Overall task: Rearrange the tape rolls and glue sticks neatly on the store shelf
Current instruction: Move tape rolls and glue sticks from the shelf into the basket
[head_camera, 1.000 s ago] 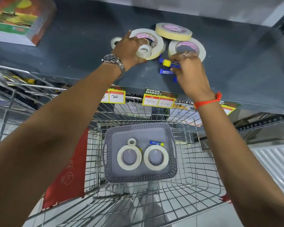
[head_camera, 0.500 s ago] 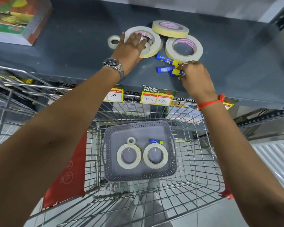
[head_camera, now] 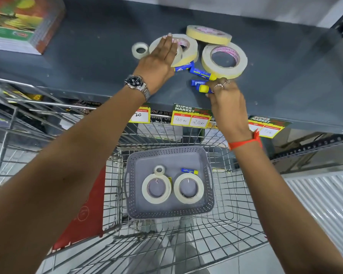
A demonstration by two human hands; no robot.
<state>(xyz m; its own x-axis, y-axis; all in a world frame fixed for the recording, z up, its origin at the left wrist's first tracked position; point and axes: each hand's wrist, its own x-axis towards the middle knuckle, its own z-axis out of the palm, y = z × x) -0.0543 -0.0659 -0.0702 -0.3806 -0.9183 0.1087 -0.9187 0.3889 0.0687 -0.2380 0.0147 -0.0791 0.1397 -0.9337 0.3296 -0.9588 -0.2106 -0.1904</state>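
- Tape rolls (head_camera: 224, 59) lie in a close group on the grey shelf (head_camera: 91, 62), upper middle of the frame, with a small roll (head_camera: 140, 50) at the left.
- Left hand (head_camera: 160, 58) rests flat, fingers straight, on one big roll (head_camera: 188, 46).
- Right hand (head_camera: 225, 97) pinches a blue glue stick (head_camera: 203, 89) just below the rolls; two more glue sticks (head_camera: 201, 73) lie beside.
- Lower in the frame, a grey basket (head_camera: 204, 155) in the cart (head_camera: 236, 230) holds more rolls.

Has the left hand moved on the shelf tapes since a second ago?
Yes. The left hand let go of a small roll and now lies flat, fingers straight, on the big tape roll.
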